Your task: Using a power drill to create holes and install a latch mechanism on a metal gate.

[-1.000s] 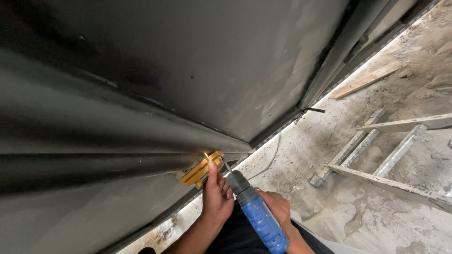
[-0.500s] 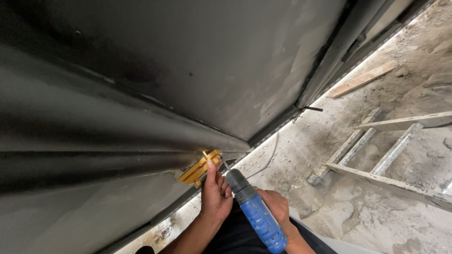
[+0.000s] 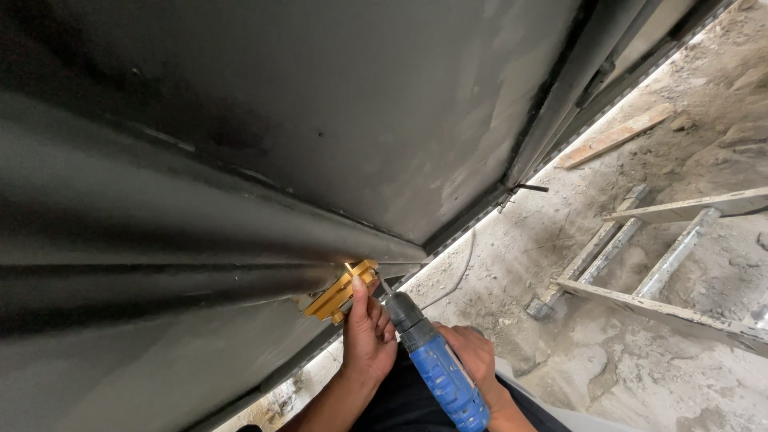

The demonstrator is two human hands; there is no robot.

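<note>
My left hand (image 3: 368, 336) presses a yellow metal bracket (image 3: 340, 294) against the ridge of a dark grey metal panel (image 3: 320, 136), thumb up along the bracket. My right hand (image 3: 472, 356) grips a blue and black cordless drill (image 3: 436, 368). The drill's bit points up and left at the bracket's upper end, close to my left thumb. The lower part of the drill's body is cut off by the frame's bottom edge.
The dark panel fills the left and top of the view, with a vertical frame member (image 3: 552, 104) at its right edge. On the dusty concrete ground (image 3: 640, 352) lie a metal ladder-like frame (image 3: 648, 256), a wooden plank (image 3: 616, 136) and a thin cable (image 3: 456, 280).
Both hands and the drill hold nearly the same place against the bracket; the view has shifted only slightly.
</note>
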